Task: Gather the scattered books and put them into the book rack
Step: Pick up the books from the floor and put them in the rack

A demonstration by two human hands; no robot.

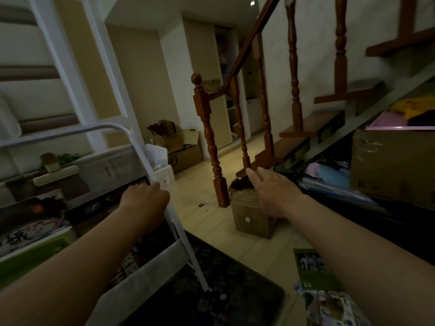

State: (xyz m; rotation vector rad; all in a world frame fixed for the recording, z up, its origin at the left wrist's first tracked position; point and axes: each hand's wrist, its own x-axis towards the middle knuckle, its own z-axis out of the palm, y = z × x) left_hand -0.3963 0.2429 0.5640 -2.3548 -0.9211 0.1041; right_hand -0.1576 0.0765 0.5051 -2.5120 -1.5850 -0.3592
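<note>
Head view, dim. Left hand point(143, 196) curled round rack point(113, 127) rail, fingertips mostly hidden. Right hand point(270, 191) spread, holding nothing, above box point(249, 222). Books point(310, 267) on floor under right forearm, partly covered and cut off by frame edge. Open floor point(200, 175) between hands.

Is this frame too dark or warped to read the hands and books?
Head view: dim, one ceiling lamp bright at top, a lighter floor patch mid-frame; head view: wide-angle bending at the edges, soft detail throughout; head view: left hand on the book rack, right hand and green book are legible.
</note>
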